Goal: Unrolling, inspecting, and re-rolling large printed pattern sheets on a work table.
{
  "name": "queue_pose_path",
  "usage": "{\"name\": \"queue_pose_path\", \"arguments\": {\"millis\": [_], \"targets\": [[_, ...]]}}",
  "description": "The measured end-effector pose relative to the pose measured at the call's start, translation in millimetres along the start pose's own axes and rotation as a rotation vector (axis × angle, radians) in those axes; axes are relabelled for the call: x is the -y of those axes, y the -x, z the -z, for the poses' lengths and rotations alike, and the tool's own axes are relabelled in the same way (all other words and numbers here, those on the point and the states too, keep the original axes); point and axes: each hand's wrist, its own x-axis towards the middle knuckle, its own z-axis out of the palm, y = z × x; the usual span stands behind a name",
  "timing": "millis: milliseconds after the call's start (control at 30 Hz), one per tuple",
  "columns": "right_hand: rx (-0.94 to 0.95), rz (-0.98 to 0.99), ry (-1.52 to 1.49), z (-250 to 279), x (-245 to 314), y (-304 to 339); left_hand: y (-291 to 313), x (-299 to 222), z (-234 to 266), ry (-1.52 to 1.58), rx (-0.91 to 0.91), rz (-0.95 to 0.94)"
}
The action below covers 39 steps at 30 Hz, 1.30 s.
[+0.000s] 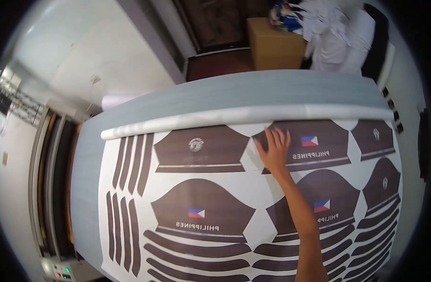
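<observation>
A wide sheet of white paper [182, 177] printed with dark sleeve-shaped panels and narrow curved strips lies over the table. Its far end is wound into a long white roll [201, 119] that spans the sheet from left to right. My right hand [274, 149] rests with spread fingers at the left edge of a dark printed panel [335, 141], just on the near side of the roll. Nothing shows in its grasp. My right forearm crosses the lower printed panels and partly covers one. My left hand is out of the picture.
The blue-grey tabletop [253, 87] shows beyond the roll and at the left. Machine rollers [53, 188] and a control box with lit indicators [60, 271] stand left. Behind the table are a cardboard box [276, 44] and a heap of white cloth [335, 40].
</observation>
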Motion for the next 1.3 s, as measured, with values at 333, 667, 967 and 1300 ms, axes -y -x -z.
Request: {"name": "queue_pose_path", "arguments": {"millis": [333, 667, 967, 1300], "targets": [[0.177, 0.086, 0.116, 63.5, -2.3, -19.8, 39.3, 107.8, 71.9, -0.001, -0.173, -0.030], [0.513, 0.000, 0.128, 231.5, 114.0, 246.0, 29.8, 141.2, 78.2, 0.256, -0.101, -0.052], [0.854, 0.069, -0.249, 424.3, 268.5, 445.4, 65.0, 114.9, 87.9, 0.262, -0.041, -0.086], [0.624, 0.015, -0.021, 508.4, 295.8, 481.6, 28.7, 147.8, 95.7, 0.237, -0.009, -0.215]]}}
